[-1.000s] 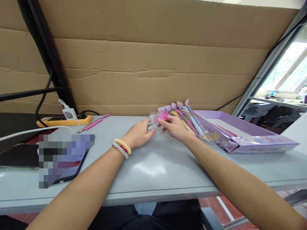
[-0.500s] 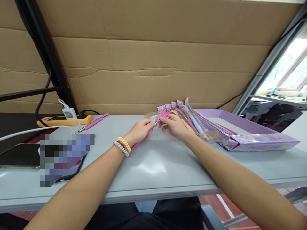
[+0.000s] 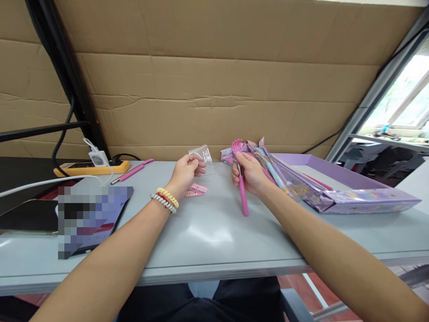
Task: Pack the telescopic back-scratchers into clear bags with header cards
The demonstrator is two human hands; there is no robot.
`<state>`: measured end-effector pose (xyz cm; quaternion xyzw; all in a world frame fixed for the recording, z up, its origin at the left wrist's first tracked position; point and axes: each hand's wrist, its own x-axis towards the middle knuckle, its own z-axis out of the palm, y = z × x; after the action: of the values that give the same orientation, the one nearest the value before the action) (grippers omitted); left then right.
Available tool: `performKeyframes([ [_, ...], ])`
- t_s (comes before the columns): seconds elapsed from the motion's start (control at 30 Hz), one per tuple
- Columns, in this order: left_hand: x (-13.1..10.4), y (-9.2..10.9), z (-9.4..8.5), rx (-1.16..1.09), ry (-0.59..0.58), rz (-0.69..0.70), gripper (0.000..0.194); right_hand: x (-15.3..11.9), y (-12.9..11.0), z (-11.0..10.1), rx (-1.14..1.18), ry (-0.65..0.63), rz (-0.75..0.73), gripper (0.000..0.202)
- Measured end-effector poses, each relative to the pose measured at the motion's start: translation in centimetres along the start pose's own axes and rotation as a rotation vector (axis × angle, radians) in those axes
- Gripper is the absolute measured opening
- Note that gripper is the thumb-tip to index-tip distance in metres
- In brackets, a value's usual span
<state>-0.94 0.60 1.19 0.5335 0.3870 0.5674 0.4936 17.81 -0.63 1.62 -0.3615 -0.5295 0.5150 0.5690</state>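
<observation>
My right hand (image 3: 251, 173) is closed round a pink back scratcher (image 3: 243, 197) with a hand-shaped head, a metal shaft and a pink handle. Its head points up and away, and the handle hangs over the table. To the left, my left hand (image 3: 186, 172) pinches a small clear plastic bag (image 3: 205, 154). Just under that hand a pink printed card (image 3: 196, 190) lies flat on the grey table (image 3: 208, 237). Beyond my right hand is a pile of packaged back scratchers (image 3: 273, 167) in several colours.
At the right stands an open purple box (image 3: 365, 201). Another pink stick (image 3: 134, 171) lies at the back left, by a yellow power strip (image 3: 90, 168) with a white charger (image 3: 97, 157). A tablet (image 3: 107, 223) lies at the left. A cardboard sheet (image 3: 214, 76) closes off the back.
The back scratcher has passed from both hands into my right hand alone and now stands more upright. My left hand has moved left with the plastic bag. The pink card now shows on the table.
</observation>
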Motion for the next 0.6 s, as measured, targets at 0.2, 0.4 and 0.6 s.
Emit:
performKeyframes([
  [0.2, -0.2, -0.4, 0.0, -0.135, -0.233, 0.006, 0.013, -0.3, 0.0, 0.1, -0.108, -0.113, 0.076, 0.04],
  [0.4, 0.0, -1.2, -0.2, 0.037, -0.322, 0.079, 0.012, -0.3, 0.3, 0.2, -0.209, -0.228, 0.246, 0.036],
  [0.6, -0.4, -1.1, -0.3, 0.167, -0.326, 0.076, 0.016, -0.5, 0.3, 0.2, -0.174, -0.31, 0.175, 0.049],
])
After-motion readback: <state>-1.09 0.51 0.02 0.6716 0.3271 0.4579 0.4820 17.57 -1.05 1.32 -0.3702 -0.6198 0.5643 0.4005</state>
